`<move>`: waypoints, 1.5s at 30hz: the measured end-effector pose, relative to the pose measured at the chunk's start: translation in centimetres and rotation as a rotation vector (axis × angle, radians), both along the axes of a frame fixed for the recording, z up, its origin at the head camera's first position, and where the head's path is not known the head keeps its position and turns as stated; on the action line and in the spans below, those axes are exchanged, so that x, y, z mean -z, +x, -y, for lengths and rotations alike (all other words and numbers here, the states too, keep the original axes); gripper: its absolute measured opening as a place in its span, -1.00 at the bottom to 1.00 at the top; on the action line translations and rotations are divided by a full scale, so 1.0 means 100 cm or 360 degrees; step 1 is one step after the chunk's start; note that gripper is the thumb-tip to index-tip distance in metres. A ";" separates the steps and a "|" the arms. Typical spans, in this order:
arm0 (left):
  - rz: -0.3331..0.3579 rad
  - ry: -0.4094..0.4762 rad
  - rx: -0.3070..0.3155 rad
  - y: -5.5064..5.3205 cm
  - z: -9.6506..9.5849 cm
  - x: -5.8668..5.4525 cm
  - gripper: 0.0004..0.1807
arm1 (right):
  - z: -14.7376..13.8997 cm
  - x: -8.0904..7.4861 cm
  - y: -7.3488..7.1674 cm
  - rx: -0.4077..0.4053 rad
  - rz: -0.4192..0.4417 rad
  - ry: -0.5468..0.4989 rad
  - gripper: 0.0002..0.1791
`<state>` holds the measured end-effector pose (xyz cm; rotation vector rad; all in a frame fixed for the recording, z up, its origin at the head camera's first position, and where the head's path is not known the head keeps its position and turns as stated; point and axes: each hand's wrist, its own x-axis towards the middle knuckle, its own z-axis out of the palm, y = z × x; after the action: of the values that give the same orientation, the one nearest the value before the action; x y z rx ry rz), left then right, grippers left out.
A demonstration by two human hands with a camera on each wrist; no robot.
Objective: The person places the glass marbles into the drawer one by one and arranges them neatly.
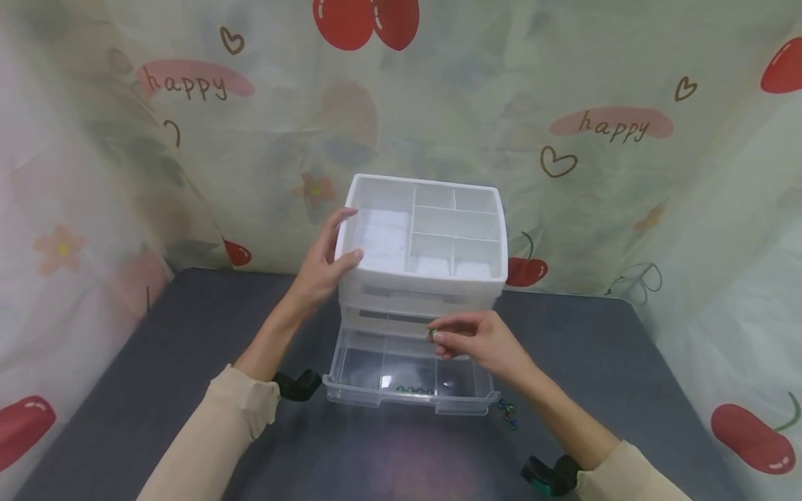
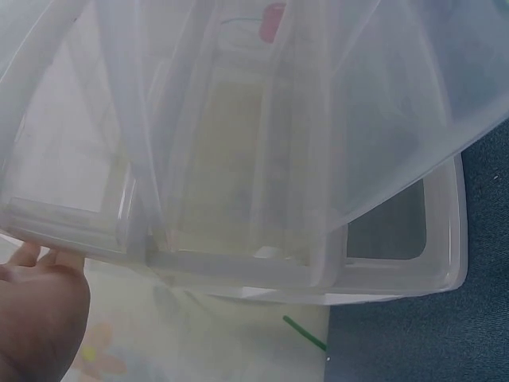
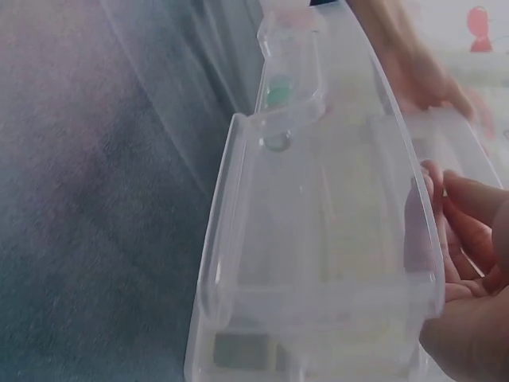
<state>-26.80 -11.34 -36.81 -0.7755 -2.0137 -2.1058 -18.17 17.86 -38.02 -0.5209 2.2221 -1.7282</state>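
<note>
A white plastic drawer organizer [image 1: 422, 280] with a divided top tray stands at the middle of the table. My left hand [image 1: 319, 268] grips its upper left side, thumb over the front of the rim; its fingers also show at the frame in the left wrist view. Below, a clear drawer [image 1: 351, 396] is pulled out toward me. Several small greenish marbles [image 1: 413, 390] lie inside along its front, in the middle section. Over the drawer's right rear part, my right hand [image 1: 485, 341] pinches one green marble [image 1: 433, 333] between thumb and fingertips.
Several loose marbles [image 1: 509, 412] lie on the dark table [image 1: 595, 362] just off the drawer's front right corner. A black wrist device [image 1: 299, 385] sits on each wrist. Behind the table hangs a printed curtain [image 1: 438, 118], with more fabric along both sides.
</note>
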 end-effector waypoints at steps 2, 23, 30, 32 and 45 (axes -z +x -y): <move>-0.0003 0.0017 0.0015 0.000 0.000 0.000 -0.31 | 0.004 0.001 -0.002 -0.0018 0.0012 -0.0006 -0.65; -0.0021 0.0024 0.0033 0.000 0.001 0.000 -0.31 | 0.041 0.012 -0.018 -0.0023 0.0078 0.0166 -0.75; -0.0028 0.0015 0.0037 -0.001 0.001 0.001 -0.32 | 0.047 0.020 -0.018 0.0014 0.0110 0.0268 -0.75; -0.0020 0.0013 0.0036 -0.001 0.001 0.001 -0.32 | 0.048 0.022 -0.018 0.0034 0.0136 0.0275 -0.75; 0.0023 0.0045 0.0047 0.001 0.000 0.001 -0.31 | 0.049 0.023 -0.018 0.0000 0.0325 0.0235 -0.72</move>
<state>-26.73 -11.38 -36.91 -0.7925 -1.9874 -2.1567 -19.93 12.92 -40.36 -0.2968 2.1809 -1.5269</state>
